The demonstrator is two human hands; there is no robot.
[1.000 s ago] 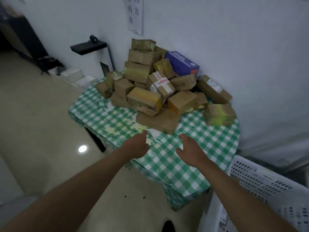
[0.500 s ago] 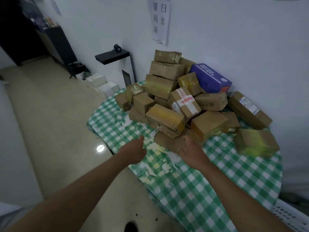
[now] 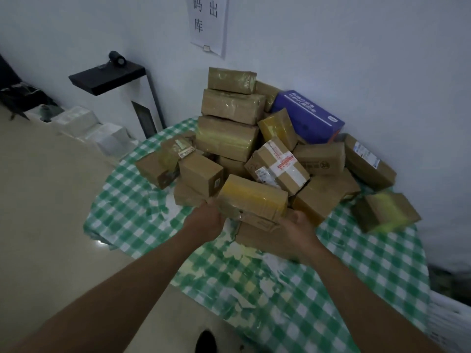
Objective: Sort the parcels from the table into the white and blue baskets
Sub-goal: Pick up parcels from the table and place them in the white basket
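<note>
1. Head view, what has changed: a second ago both my hands hovered over bare checked cloth, short of the pile. Now they have reached the front of it. The camera has also come closer, and the white basket (image 3: 451,324) that stood at my right shows only as a pale edge in the lower right corner.

2. My left hand (image 3: 205,221) is against the left end of the yellow-taped parcel (image 3: 252,197) at the front of the pile. Its fingers are hidden behind the box, so I cannot tell whether they have curled round it.

3. My right hand (image 3: 299,229) is at the right, where that parcel sits on the flat brown box (image 3: 260,231) under it. The thumb is up beside the corner; the fingers seem tucked underneath, but I cannot tell what they hold.

4. The parcels are all still on the table (image 3: 344,289). The tall stack (image 3: 229,123) leans against the wall behind, with the blue box (image 3: 308,115) at its right.

5. What it means: I judge that the reach is done and the first pickup is starting. Nothing is sorted yet. The white-taped parcel (image 3: 277,166) leans on the one between my hands, so lifting may let it slide.

6. The blue basket is not in view.
</note>
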